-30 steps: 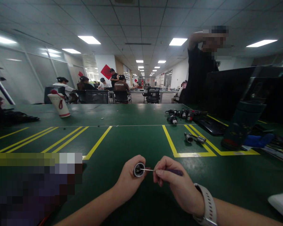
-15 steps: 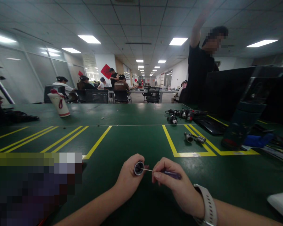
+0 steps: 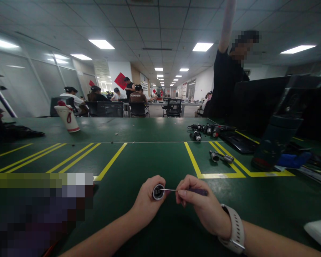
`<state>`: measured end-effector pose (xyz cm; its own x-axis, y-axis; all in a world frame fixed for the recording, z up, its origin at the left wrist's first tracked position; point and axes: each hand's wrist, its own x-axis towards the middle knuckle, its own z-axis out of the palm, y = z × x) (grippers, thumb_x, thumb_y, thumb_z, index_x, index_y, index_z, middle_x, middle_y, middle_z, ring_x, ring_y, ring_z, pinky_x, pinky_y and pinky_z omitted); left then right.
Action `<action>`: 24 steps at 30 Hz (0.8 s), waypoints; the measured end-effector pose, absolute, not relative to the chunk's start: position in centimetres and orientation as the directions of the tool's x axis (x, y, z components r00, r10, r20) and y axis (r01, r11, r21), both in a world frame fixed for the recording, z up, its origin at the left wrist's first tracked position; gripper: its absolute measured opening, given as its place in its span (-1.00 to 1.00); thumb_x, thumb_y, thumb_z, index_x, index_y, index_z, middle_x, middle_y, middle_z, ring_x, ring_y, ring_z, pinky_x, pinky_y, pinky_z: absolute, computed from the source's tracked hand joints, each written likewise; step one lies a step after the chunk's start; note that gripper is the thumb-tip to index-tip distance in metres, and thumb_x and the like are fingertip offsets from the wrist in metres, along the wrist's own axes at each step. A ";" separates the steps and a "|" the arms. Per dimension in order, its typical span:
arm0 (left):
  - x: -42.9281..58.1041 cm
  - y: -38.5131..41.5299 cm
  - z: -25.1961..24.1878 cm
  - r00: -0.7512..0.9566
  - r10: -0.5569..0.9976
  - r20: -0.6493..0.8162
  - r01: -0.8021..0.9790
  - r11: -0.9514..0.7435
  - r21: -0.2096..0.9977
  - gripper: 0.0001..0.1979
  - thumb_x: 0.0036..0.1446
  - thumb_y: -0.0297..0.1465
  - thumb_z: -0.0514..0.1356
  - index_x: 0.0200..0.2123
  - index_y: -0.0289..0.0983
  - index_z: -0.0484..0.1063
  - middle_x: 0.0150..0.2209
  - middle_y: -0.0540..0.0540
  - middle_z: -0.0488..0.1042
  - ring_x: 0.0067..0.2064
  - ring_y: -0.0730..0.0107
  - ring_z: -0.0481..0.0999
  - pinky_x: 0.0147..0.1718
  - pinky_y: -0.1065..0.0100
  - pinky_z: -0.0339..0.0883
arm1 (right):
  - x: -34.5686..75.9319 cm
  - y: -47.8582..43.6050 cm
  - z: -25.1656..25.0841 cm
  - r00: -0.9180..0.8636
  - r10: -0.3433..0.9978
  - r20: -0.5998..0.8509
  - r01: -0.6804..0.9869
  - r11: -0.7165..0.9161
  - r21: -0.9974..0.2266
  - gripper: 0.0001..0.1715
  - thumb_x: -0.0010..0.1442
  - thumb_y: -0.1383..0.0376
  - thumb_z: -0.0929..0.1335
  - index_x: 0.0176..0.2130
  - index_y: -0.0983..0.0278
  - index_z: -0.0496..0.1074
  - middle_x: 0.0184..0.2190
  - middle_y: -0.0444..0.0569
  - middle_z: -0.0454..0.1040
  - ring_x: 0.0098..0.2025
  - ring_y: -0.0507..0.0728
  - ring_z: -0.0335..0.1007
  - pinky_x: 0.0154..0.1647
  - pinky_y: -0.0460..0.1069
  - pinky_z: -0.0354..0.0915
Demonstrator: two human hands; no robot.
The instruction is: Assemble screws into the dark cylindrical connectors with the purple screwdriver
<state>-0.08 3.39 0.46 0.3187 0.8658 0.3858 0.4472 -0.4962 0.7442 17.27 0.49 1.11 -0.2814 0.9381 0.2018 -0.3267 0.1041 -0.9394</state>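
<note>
My left hand (image 3: 146, 201) is closed around a short cylindrical part (image 3: 157, 195) with a shiny metal rim, its dark open end facing me. My fingers hide the rest of its body. A thin screwdriver (image 3: 198, 192) with a dark purple handle is pinched in my right hand (image 3: 203, 210). Its slim metal shaft points left, and the tip reaches the mouth of the cylindrical part; how deep it goes I cannot tell. Both hands are just above the green table (image 3: 155, 157), and a pale watch strap circles my right wrist.
Two metal cylindrical pieces (image 3: 221, 157) lie inside yellow tape lines at right, with several dark connector-like parts (image 3: 200, 131) behind them. A tall bottle (image 3: 276, 142) and a white object (image 3: 319, 232) are farther right. A white cup (image 3: 69, 119) stands back left. A person (image 3: 224, 82) stands behind the monitor.
My right hand has shifted slightly up and to the right, and the screwdriver's shaft lies more level. Its tip stays at the cylinder's mouth. My left hand has barely moved.
</note>
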 end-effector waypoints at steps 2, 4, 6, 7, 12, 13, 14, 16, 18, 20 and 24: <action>-0.1 3.4 0.3 0.320 0.864 0.389 0.463 -0.500 0.731 -0.88 -0.05 -0.49 0.14 -0.56 -0.22 0.23 -0.55 0.07 0.27 -0.47 0.40 0.28 -0.48 0.41 0.13 | 17.3 0.4 1.0 -0.288 0.932 0.220 -0.264 0.143 -0.954 -0.92 0.06 0.38 0.38 -0.45 0.30 0.39 -0.52 -0.13 0.42 -0.46 0.02 0.28 -0.43 -0.07 0.18; -0.2 3.5 0.1 0.327 0.861 0.390 0.485 -0.507 0.713 -0.87 -0.06 -0.51 0.14 -0.56 -0.23 0.24 -0.54 0.06 0.29 -0.46 0.39 0.29 -0.47 0.40 0.13 | 17.3 0.3 1.1 -0.300 0.930 0.215 -0.244 0.143 -0.959 -0.92 0.06 0.38 0.38 -0.46 0.30 0.39 -0.53 -0.13 0.42 -0.46 0.02 0.28 -0.43 -0.07 0.18; -0.2 3.6 0.0 0.335 0.856 0.394 0.496 -0.516 0.699 -0.87 -0.06 -0.51 0.14 -0.56 -0.23 0.24 -0.54 0.06 0.29 -0.44 0.39 0.29 -0.46 0.40 0.13 | 17.3 0.3 1.2 -0.302 0.934 0.191 -0.270 0.108 -0.957 -0.91 0.05 0.38 0.39 -0.47 0.31 0.39 -0.55 -0.13 0.42 -0.47 0.02 0.28 -0.45 -0.08 0.17; -0.3 3.6 0.0 0.339 0.854 0.395 0.495 -0.519 0.697 -0.87 -0.06 -0.51 0.15 -0.56 -0.23 0.24 -0.54 0.06 0.28 -0.44 0.38 0.29 -0.46 0.40 0.13 | 17.2 0.3 1.4 -0.300 0.939 0.170 -0.289 0.081 -0.954 -0.91 0.03 0.37 0.39 -0.48 0.31 0.40 -0.56 -0.13 0.42 -0.48 0.02 0.28 -0.46 -0.08 0.17; -0.4 3.6 0.1 0.367 0.852 0.372 0.463 -0.515 0.722 -0.87 -0.02 -0.45 0.15 -0.55 -0.22 0.24 -0.54 0.07 0.27 -0.45 0.39 0.29 -0.46 0.40 0.14 | 17.1 0.6 1.9 -0.295 0.951 0.090 -0.383 -0.031 -0.923 -0.90 -0.04 0.36 0.41 -0.52 0.33 0.39 -0.61 -0.12 0.43 -0.54 0.00 0.26 -0.51 -0.10 0.14; -0.4 3.6 0.1 0.370 0.854 0.366 0.458 -0.511 0.728 -0.86 -0.02 -0.44 0.15 -0.55 -0.22 0.24 -0.54 0.07 0.27 -0.45 0.40 0.29 -0.46 0.40 0.14 | 17.1 0.6 2.0 -0.300 0.950 0.085 -0.393 -0.041 -0.919 -0.90 -0.05 0.37 0.41 -0.52 0.33 0.39 -0.61 -0.12 0.44 -0.55 -0.01 0.26 -0.52 -0.10 0.13; -0.4 3.6 0.1 0.373 0.855 0.360 0.456 -0.507 0.731 -0.86 -0.02 -0.44 0.16 -0.55 -0.22 0.23 -0.54 0.07 0.27 -0.45 0.40 0.29 -0.46 0.40 0.15 | 17.1 0.6 2.0 -0.304 0.949 0.082 -0.399 -0.049 -0.916 -0.90 -0.05 0.37 0.41 -0.52 0.33 0.39 -0.61 -0.11 0.44 -0.55 -0.01 0.25 -0.52 -0.10 0.13; -0.4 3.6 0.2 0.372 0.858 0.355 0.455 -0.502 0.736 -0.86 -0.02 -0.45 0.16 -0.55 -0.22 0.23 -0.53 0.07 0.27 -0.45 0.40 0.29 -0.46 0.40 0.15 | 17.1 0.5 1.9 -0.301 0.950 0.081 -0.402 -0.049 -0.914 -0.89 -0.05 0.37 0.41 -0.52 0.33 0.38 -0.62 -0.11 0.44 -0.55 -0.01 0.25 -0.52 -0.10 0.12; -0.4 3.6 0.2 0.370 0.858 0.356 0.450 -0.501 0.739 -0.86 -0.04 -0.48 0.16 -0.55 -0.23 0.22 -0.53 0.07 0.27 -0.45 0.41 0.28 -0.46 0.41 0.15 | 17.0 0.5 1.9 -0.291 0.952 0.093 -0.397 -0.032 -0.917 -0.89 -0.05 0.38 0.41 -0.52 0.33 0.37 -0.62 -0.12 0.43 -0.55 -0.01 0.25 -0.52 -0.10 0.12; -0.3 3.6 0.3 0.368 0.858 0.358 0.443 -0.500 0.744 -0.85 -0.04 -0.49 0.16 -0.55 -0.23 0.22 -0.53 0.08 0.26 -0.45 0.41 0.28 -0.46 0.41 0.15 | 17.0 0.4 2.0 -0.285 0.953 0.106 -0.388 -0.014 -0.921 -0.89 -0.05 0.38 0.40 -0.52 0.32 0.37 -0.62 -0.13 0.42 -0.55 0.00 0.25 -0.51 -0.10 0.12; -0.1 3.4 0.4 0.348 0.865 0.362 0.441 -0.492 0.751 -0.86 -0.04 -0.48 0.17 -0.55 -0.23 0.23 -0.54 0.08 0.26 -0.47 0.42 0.27 -0.47 0.41 0.16 | 17.0 0.4 2.0 -0.263 0.957 0.125 -0.375 0.018 -0.927 -0.90 -0.03 0.38 0.38 -0.52 0.31 0.35 -0.62 -0.14 0.40 -0.55 -0.01 0.23 -0.52 -0.09 0.11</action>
